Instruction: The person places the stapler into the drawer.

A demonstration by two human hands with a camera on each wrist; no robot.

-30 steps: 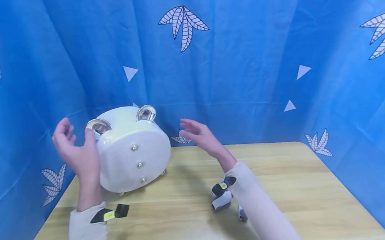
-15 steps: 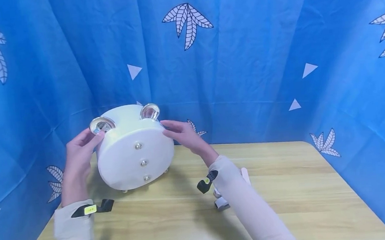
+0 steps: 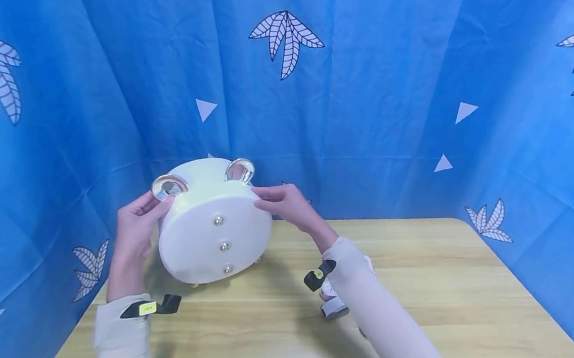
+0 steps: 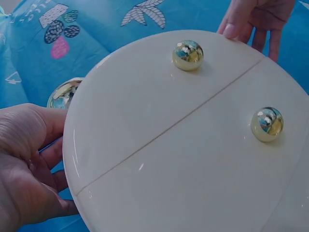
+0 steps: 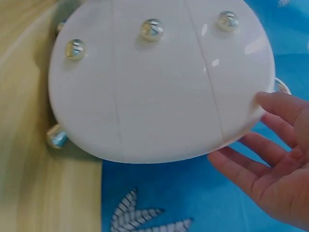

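A glossy white oval drawer box (image 3: 195, 245) stands at the back left of the table, with a row of gold knobs (image 3: 224, 246) down its front. Two shiny gold ears (image 3: 240, 171) rise from its top. My left hand (image 3: 133, 228) grips its upper left side, thumb near the left ear (image 3: 169, 185). On the opposite side my right hand (image 3: 292, 207) holds the upper right edge, its thumb (image 5: 275, 101) on the front rim and fingers along the side. Thin seams cross the front between the knobs in both wrist views. Small gold feet (image 5: 57, 137) show underneath.
A blue patterned curtain (image 3: 371, 78) surrounds the wooden table (image 3: 432, 280) at the back and sides. Small grey and white items (image 3: 334, 307) lie on the table, partly hidden under the right sleeve (image 3: 378, 314).
Both hands, earlier raised apart from the drawer box, have come in and taken hold of its two sides. In the last half second the box has shifted slightly right.
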